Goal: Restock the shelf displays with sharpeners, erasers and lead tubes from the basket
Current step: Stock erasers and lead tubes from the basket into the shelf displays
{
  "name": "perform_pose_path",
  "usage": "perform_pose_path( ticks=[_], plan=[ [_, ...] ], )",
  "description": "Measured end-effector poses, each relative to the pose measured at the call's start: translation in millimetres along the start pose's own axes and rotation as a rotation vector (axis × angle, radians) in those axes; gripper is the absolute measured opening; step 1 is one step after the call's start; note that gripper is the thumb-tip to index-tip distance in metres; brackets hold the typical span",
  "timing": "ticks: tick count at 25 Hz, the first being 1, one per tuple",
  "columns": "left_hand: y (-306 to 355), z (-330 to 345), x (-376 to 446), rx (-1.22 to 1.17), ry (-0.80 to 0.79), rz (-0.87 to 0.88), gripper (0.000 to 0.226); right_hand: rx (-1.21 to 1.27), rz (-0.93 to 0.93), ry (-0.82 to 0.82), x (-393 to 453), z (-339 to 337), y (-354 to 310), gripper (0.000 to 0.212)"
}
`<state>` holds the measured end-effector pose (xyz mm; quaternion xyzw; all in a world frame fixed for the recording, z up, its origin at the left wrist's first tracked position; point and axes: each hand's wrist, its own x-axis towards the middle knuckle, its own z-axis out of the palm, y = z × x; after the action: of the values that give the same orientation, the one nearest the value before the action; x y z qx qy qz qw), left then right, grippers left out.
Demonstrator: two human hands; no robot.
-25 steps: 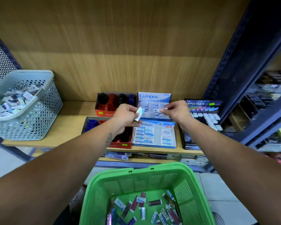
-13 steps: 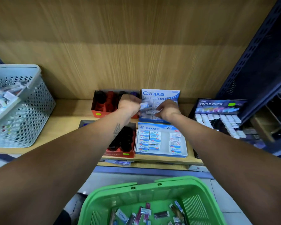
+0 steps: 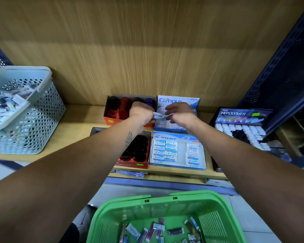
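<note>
Legible markings, by item:
- "Campus": header card of the rear blue-and-white display box [image 3: 178,101]; also on the small eraser [image 3: 159,116] held between both hands.
- "PILOT": header of the front blue display box [image 3: 177,138], repeated on the erasers [image 3: 159,147] inside (smaller print unreadable).
- "HI-POLYMER": header of the black display [image 3: 235,113].
- "Campus": one eraser in the green basket [image 3: 133,228].

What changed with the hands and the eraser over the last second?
Both hands moved forward over the Campus box. The left hand still pinches the Campus eraser; the right hand has closed in on its other end. The Pilot box and green basket are unchanged.
</note>
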<state>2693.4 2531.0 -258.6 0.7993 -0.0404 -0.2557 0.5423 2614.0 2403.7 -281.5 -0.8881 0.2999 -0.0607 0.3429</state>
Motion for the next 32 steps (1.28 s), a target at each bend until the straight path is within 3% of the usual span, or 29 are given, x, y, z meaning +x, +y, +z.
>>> perform_pose_path(
  ticks=[3, 7, 11, 17, 22, 25, 28, 32],
  plan=[
    [6, 8, -16, -0.105, -0.007, -0.016, 0.021, 0.149, -0.153, -0.089, -19, -13, -1, 0.038],
    [4, 6, -19, -0.122, -0.026, -0.014, 0.024, -0.044, -0.095, -0.001, -11, -17, 5, 0.035],
    [0, -7, -11, -0.066, 0.022, 0.025, 0.012, -0.373, 0.013, -0.101, 2, -7, 9, 0.039],
    [-9, -17, -3, -0.027, 0.013, 0.049, 0.029, -0.401, 0.026, -0.13, 8, 18, -6, 0.037],
    [-12, -14, -5, -0.006, 0.048, 0.09, 0.028, -0.382, -0.011, -0.085, 2, 17, 1, 0.02],
    [-10, -13, -16, 0.055, 0.045, 0.134, 0.026, -0.454, -0.075, -0.168, -7, 12, -3, 0.031],
    [-6, -14, -33, 0.116, 0.021, 0.174, 0.025, -0.378, -0.08, -0.105, -21, 0, -15, 0.039],
    [-12, -12, -88, 0.238, -0.024, 0.235, 0.022, -0.025, -0.046, 0.062, -77, -13, -27, 0.039]
  ],
)
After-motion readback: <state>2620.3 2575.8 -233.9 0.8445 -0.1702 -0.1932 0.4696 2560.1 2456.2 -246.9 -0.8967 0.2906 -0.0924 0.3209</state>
